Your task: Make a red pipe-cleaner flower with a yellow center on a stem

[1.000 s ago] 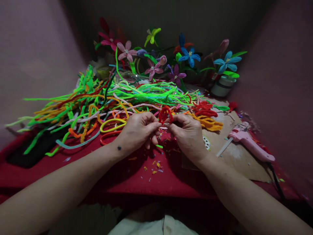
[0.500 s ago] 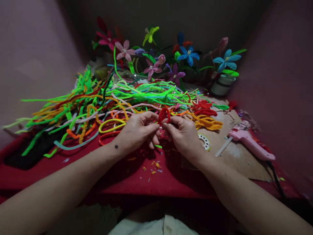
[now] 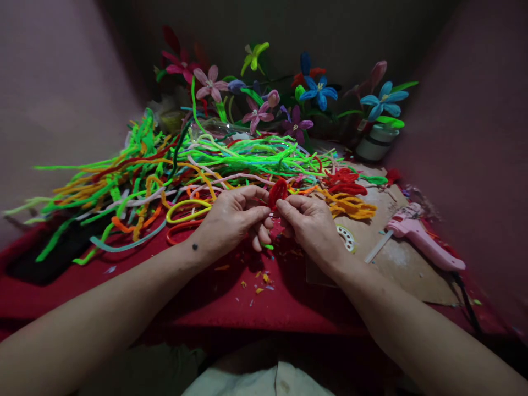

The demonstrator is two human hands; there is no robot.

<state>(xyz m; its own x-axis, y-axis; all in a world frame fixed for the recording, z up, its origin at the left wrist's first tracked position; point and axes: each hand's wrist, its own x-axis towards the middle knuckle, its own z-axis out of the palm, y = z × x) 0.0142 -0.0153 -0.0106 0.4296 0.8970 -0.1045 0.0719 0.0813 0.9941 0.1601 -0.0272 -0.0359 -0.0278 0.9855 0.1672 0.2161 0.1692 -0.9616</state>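
- One red cloth [image 3: 231, 308] covers your table; read the hours from the red piece [image 3: 278, 192] between your hands, 12 pointing away from you.
- A tangled pile of fuzzy stems [image 3: 247, 157], largely green, sprawls from 9 to 12 o'clock; most lie long and loose, so plenty seems unshaped.
- Several fuzzy flowers [image 3: 256, 115] stand beyond it, from about 11 to 2 o'clock, petals spread; these look finished.
- A cardboard sheet [image 3: 412, 278] lies at 4 o'clock.
- Your left hand [image 3: 235, 217], at 8 o'clock, pinches the red piece's lower left edge between thumb and forefinger, the other fingers loosely curled below.
- Your right hand [image 3: 311, 220], at 4 o'clock, nips its lower right side the same way.
- A pink glue gun [image 3: 429, 242] rests between 3 and 4 o'clock, apart from both hands.
- A red bundle [image 3: 346, 182] and an orange bundle [image 3: 350, 204] sit at 3 o'clock, apparently bent into loops already.
- The red piece itself is held up off the cloth, its strands close together in a petal-like shape. Bending looks well along; your fingertips hide its lower end, so you cannot tell whether that is fastened.
- Tiny scraps [image 3: 259, 291] dot the cloth at 6 o'clock.
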